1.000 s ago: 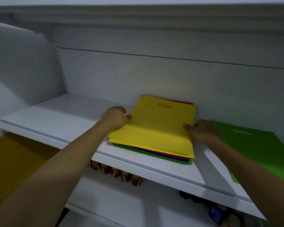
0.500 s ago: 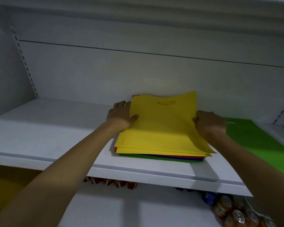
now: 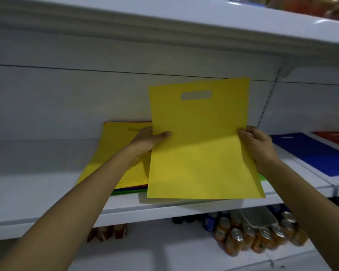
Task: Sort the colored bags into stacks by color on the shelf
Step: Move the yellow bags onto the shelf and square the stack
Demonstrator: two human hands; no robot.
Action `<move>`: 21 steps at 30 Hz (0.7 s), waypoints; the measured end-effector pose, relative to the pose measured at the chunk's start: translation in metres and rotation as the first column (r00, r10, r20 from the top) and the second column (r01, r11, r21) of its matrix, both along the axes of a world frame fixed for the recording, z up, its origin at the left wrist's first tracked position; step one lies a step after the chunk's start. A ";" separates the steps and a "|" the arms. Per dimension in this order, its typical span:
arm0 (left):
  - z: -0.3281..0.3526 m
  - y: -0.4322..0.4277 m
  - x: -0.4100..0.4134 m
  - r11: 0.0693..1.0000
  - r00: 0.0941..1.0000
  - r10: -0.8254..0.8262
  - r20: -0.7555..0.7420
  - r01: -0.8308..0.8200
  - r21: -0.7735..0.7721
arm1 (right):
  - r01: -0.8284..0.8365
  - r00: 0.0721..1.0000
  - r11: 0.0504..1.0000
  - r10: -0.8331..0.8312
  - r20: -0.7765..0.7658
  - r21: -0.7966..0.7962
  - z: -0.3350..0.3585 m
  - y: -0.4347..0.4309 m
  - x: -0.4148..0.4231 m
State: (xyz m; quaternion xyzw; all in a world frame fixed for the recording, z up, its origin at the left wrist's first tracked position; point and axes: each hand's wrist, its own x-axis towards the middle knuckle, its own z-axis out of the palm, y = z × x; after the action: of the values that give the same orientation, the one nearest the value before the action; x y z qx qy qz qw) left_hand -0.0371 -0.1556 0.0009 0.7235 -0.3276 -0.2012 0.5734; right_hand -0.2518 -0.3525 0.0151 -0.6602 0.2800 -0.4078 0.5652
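While raised above the shelf (image 3: 47, 192), the yellow bag (image 3: 200, 149) sits pinched between both hands' fingers (image 3: 243, 132).

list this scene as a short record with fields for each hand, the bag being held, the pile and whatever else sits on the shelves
yellow bag: held upright, handle cutout at top
left grip: pinches its left edge
right grip: pinches its right edge
mixed stack: flat on shelf, yellow on top, other colours beneath
blue bag: flat, further right
red bag: beyond the blue one
cans: shelf below
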 end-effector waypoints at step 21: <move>-0.016 -0.300 -0.386 0.955 0.831 -0.282 0.479 0.292 0.055 | 0.490 0.609 0.653 -0.730 -0.310 -0.577 -0.036 -0.177 -0.441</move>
State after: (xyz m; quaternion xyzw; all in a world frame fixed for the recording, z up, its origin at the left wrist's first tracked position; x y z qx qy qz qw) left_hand -0.4230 -0.4553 -0.0147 0.6872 -0.5667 -0.0951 0.4445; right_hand -0.6924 -0.5297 -0.0210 -0.7109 0.5358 -0.4380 0.1248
